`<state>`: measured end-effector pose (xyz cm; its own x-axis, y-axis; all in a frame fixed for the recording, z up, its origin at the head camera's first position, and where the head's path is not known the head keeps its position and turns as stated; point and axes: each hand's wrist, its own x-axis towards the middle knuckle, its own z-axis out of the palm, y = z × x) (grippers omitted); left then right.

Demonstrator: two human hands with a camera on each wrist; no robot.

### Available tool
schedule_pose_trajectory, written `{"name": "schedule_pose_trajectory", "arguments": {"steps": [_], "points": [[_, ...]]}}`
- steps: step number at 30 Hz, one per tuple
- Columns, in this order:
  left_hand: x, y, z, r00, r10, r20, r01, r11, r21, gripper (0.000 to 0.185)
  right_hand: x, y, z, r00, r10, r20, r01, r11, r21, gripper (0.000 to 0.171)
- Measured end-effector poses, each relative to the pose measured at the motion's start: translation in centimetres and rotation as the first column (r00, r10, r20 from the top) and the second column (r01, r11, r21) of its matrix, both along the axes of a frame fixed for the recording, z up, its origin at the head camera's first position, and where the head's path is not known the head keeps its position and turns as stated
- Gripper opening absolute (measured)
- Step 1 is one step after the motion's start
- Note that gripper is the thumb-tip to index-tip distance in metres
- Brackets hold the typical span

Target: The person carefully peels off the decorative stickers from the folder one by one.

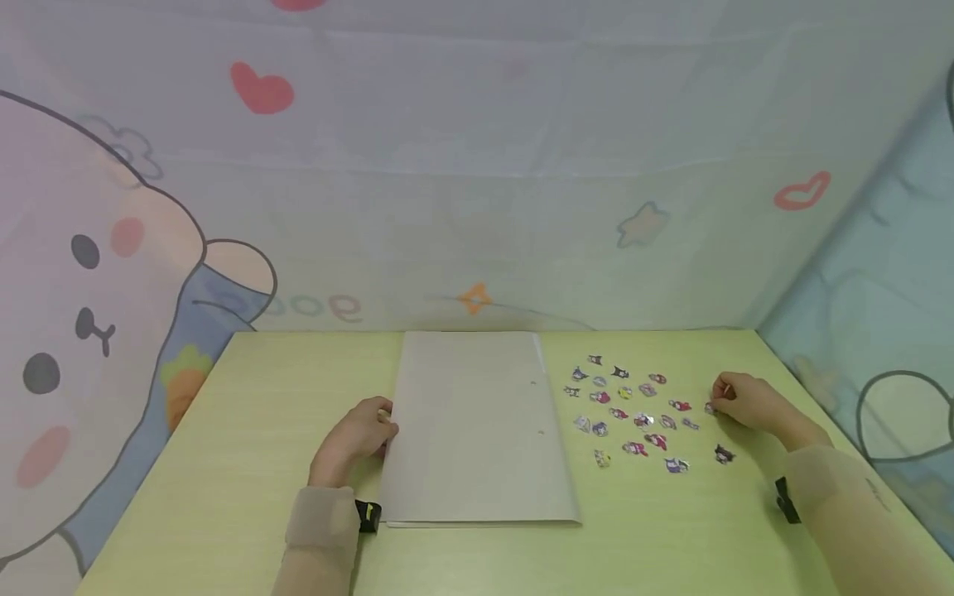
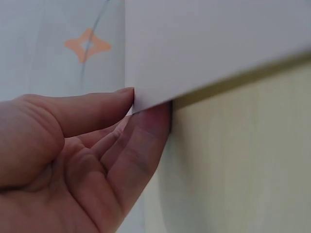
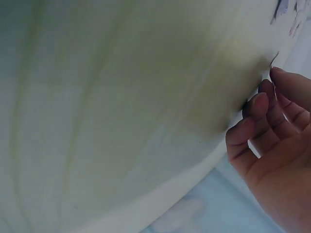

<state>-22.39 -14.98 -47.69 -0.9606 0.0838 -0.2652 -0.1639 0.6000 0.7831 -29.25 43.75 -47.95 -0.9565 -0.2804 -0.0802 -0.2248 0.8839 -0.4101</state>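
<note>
A large white paper sheet lies flat on the table, with another layer showing under its lower edge. My left hand is at its left edge; in the left wrist view, the thumb and a finger pinch that edge. To the right of the paper, many small cut-out cartoon stickers are scattered. Beyond them, my right hand pinches a small sticker between thumb and fingers, close to the tabletop. The right wrist view shows this sticker edge-on, its picture hidden.
The pale yellow table ends at the back against a printed cloth with hearts and a bear. Two stickers lie nearest the right forearm, one of them a dark figure. Black straps sit at both wrists.
</note>
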Motion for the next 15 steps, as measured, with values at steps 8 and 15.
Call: {"name": "schedule_pose_trajectory", "arguments": {"steps": [8, 15], "points": [[0.18, 0.03, 0.52, 1.0, -0.001, 0.01, 0.001, 1.0, -0.016, 0.04, 0.04, -0.1, 0.36, 1.0, -0.022, 0.021, 0.02, 0.997, 0.072, 0.014], [0.3, 0.11, 0.33, 1.0, -0.005, -0.024, 0.004, 0.999, -0.041, 0.04, 0.22, 0.49, 0.4, 1.0, -0.021, 0.006, 0.02, 0.996, 0.092, 0.008]]}}
